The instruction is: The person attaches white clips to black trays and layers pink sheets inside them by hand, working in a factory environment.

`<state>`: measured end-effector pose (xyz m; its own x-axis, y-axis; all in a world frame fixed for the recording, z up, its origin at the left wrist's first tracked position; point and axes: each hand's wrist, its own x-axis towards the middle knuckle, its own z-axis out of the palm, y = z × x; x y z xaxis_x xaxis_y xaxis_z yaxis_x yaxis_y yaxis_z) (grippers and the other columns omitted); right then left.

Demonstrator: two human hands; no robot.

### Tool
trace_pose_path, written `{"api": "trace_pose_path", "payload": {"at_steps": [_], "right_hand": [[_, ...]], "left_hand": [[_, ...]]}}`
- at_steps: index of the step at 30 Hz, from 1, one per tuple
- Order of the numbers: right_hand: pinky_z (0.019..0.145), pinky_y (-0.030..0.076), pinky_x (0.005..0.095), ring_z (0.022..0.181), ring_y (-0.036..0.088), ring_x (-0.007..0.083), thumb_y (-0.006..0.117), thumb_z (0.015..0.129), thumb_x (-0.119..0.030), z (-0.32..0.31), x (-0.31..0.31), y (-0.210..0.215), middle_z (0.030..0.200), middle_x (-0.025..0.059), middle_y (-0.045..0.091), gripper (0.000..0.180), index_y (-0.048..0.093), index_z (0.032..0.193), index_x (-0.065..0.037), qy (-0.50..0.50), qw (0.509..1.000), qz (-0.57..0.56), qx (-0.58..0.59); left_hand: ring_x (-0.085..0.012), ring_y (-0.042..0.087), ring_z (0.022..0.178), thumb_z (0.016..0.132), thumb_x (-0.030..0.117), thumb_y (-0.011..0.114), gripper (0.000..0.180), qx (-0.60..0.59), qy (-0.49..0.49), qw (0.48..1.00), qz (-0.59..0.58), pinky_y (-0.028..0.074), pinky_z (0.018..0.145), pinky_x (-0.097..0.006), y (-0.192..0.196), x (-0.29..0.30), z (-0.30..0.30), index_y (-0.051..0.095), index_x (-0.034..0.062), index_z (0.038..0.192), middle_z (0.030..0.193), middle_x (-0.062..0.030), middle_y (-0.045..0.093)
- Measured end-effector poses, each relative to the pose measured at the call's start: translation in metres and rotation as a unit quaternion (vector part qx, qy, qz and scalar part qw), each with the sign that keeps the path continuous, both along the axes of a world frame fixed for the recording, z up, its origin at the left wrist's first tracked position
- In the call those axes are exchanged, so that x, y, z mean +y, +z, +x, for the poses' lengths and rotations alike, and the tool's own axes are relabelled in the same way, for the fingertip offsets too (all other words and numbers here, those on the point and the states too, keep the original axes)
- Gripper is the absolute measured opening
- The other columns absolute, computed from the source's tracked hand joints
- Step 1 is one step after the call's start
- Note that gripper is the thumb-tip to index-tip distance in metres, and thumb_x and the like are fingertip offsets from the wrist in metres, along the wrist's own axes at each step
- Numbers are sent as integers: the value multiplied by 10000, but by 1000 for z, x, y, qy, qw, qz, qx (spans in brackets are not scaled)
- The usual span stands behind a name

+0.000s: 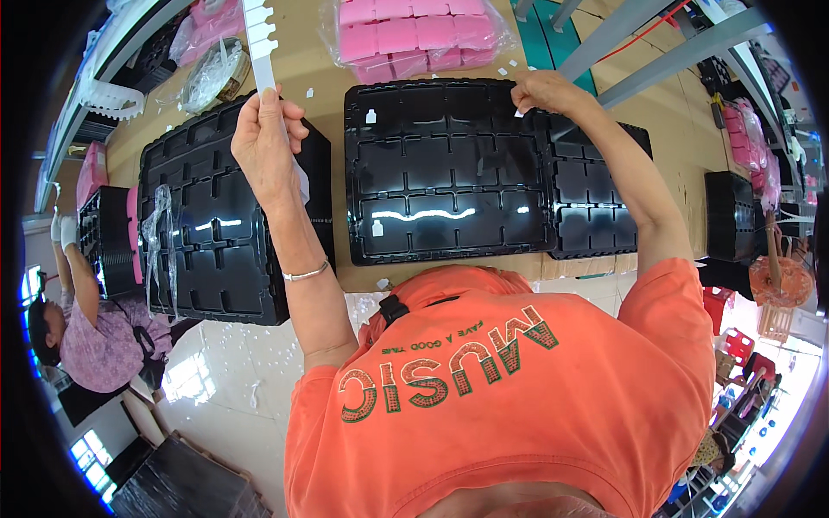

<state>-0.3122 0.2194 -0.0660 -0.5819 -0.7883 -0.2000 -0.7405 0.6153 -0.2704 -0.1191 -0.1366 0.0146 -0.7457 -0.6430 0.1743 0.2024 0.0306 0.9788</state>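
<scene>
A black plastic compartment tray lies in front of me. Two small white bottle-shaped pieces, one far and one near, sit along its left side. My left hand, raised left of the tray, grips a long white strip with a notched right edge. The strip points away from me, and something white also shows below the hand. At the tray's far right corner, my right hand has its fingers pinched on a small white piece. That piece is partly hidden by the fingers.
Stacked black trays stand at left, with clear plastic film on them. Another black tray adjoins on the right. Pink foam blocks in film lie beyond. White scraps dot the brown tabletop. Grey metal bars cross at far right. Other people work nearby.
</scene>
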Motion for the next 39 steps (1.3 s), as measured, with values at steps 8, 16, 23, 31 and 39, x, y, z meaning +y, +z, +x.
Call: {"api": "trace_pose_path", "payload": {"at_steps": [8,16,23,31,39], "right_hand": [[725,503,428,858,648,330,747,702,-222,3,-29,6,828,152,662,241,668,840,-41,-33,989,112,94],[563,456,261,645,577,114,643,877,-325,61,-215,91,784,28,629,303,637,955,-32,-147,861,-438,-214],[502,419,206,551,516,51,676,864,-319,83,-263,131,709,0,602,299,630,832,-25,-149,871,-419,-211],[483,365,176,546,464,14,671,874,-291,98,-185,150,690,-46,551,225,641,863,-69,-134,836,-395,-356],[625,430,321,689,541,187,724,742,-179,138,2,61,706,40,529,140,655,753,-59,47,976,-29,-209]], "left_hand": [[-50,528,505,955,198,568,207,-22,-19,1000,10,365,413,-169,-3,3,3,626,2,986,684,-36,623],[-32,518,501,955,183,563,172,14,-51,997,53,356,422,-151,-7,6,-1,611,19,976,680,-22,616],[-57,538,504,947,154,553,159,-1,56,990,-131,405,442,-204,-13,4,0,622,10,953,655,-21,616],[-78,577,513,953,159,537,171,-17,73,985,-155,447,455,-208,-29,-16,-15,620,9,962,712,-41,650],[-167,643,703,892,148,641,304,8,85,983,-163,524,619,-264,-26,-14,27,581,-50,1115,914,-137,670]]}}
